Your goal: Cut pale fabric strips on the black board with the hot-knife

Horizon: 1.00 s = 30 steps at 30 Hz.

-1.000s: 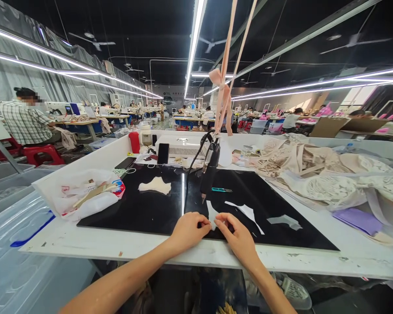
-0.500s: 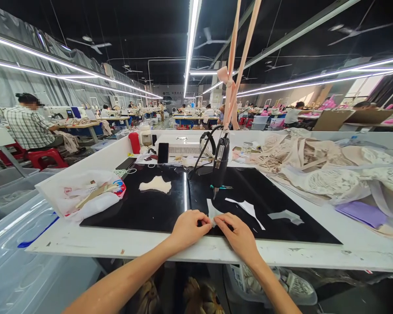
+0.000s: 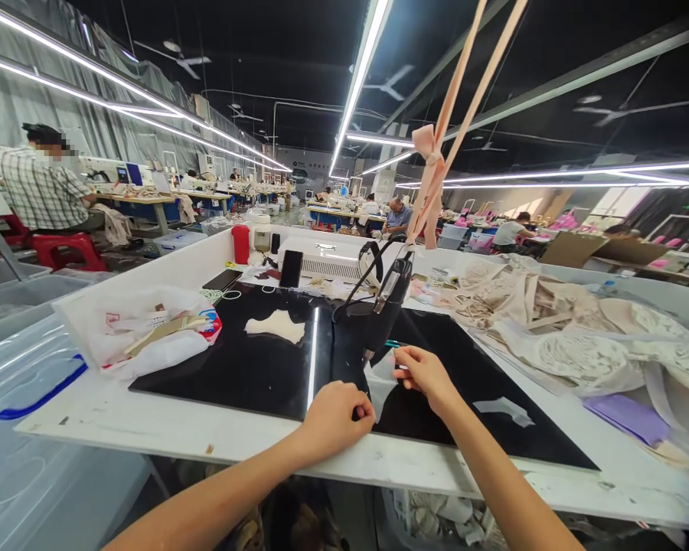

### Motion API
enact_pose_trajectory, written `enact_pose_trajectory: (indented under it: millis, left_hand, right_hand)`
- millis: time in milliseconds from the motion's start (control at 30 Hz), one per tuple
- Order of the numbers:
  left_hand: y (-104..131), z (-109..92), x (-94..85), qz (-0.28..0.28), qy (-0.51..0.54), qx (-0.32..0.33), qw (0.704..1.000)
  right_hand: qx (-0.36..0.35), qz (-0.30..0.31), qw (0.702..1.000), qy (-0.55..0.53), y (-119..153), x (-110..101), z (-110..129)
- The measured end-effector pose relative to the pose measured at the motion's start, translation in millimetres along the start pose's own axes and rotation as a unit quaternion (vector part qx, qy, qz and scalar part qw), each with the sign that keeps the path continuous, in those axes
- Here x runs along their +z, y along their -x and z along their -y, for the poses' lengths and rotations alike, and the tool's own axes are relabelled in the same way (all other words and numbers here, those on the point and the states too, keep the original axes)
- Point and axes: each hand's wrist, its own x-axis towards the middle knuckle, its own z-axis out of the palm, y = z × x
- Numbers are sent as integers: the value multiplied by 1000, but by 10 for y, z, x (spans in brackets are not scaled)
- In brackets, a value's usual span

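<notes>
On the black board (image 3: 253, 383), near its front edge, my left hand (image 3: 340, 413) is closed beside the lower end of a pale, sheer fabric piece (image 3: 382, 383); what its fingers hold is hidden. My right hand (image 3: 423, 373) is farther forward, pinched at the piece's upper right, and what it grips is too small to make out. The black hanging tool (image 3: 391, 302) reaches down just behind the fabric, tilted. Teal tweezers (image 3: 391, 343) lie behind my right hand. A cream piece (image 3: 276, 326) lies to the left, and another sheer piece (image 3: 506, 410) to the right.
A white plastic bag (image 3: 169, 356) of scraps sits at the left. Heaped beige lace garments (image 3: 579, 321) and a purple cloth (image 3: 625, 418) are on the right. Behind stand a phone (image 3: 292, 268) and a white box (image 3: 330, 262). A seated person (image 3: 43, 180) is far left.
My right hand has moved forward and right, away from my left hand. The white piece to the right of the sheer fabric is no longer visible there. The view has tilted and shifted.
</notes>
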Motion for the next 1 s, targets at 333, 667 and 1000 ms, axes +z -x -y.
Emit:
enact_pose_trajectory:
  millis: [333,667,1000]
  left_hand:
    - [-86,6,74,9,-7,-16,1000]
    - [-119,-81,-47,44,27,-30,998]
    - [71,32,-265,69,100,-6,993]
  right_hand:
    - [50,-17,991,-121,-612,-32,215]
    - [-59,-110,975,-182,-746,-145,417]
    - [-261,-154,931,-205,206,-419,665]
